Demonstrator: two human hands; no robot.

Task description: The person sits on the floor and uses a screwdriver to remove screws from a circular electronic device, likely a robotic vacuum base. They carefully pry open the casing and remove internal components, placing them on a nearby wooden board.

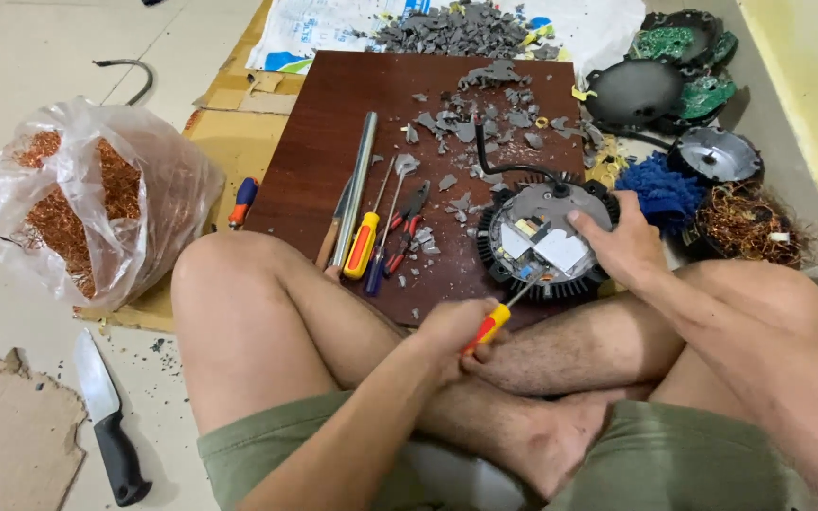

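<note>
A round black finned lamp body [546,237] with a grey disc and an open circuit board lies on the dark wooden board [333,114] in front of my crossed legs. My right hand [625,244] rests on its right side, thumb on the white part of the circuit. My left hand [449,331] is shut on a yellow and orange screwdriver [496,318]. The screwdriver's metal tip reaches into the lower edge of the lamp body. A black cable runs from the top of the lamp body.
A steel tube [357,185], screwdrivers [364,244] and red pliers [409,222] lie on the board among grey shards. A bag of copper wire [87,203] is left, a knife [106,416] beside my knee. More lamp housings [660,90], a blue cloth and a wire tangle [750,222] are right.
</note>
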